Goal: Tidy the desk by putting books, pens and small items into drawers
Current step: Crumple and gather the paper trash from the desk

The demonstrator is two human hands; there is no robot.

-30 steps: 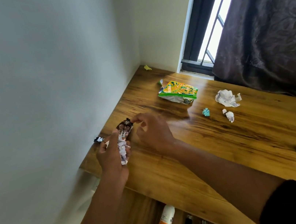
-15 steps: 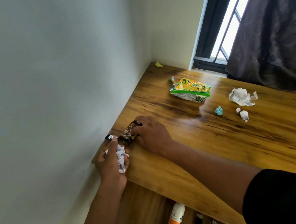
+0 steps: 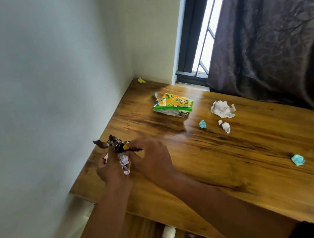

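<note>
Two hands gathering scraps at the wooden desk's (image 3: 239, 157) wall-side corner: left hand (image 3: 111, 169) grips crumpled white paper (image 3: 124, 161) plus, apparently, a dark crinkled wrapper (image 3: 116, 143); right hand (image 3: 151, 156) pinches that wrapper's end. Next: grab the green-yellow snack packet (image 3: 173, 105) mid-desk.

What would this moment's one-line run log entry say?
left hand: holds crumpled paper, dark wrapper | right hand: pinches wrapper | desk: snack packet, paper balls remain

Crumpled dark wrapper (image 3: 117, 145) above desk corner (image 3: 90, 169)
</note>
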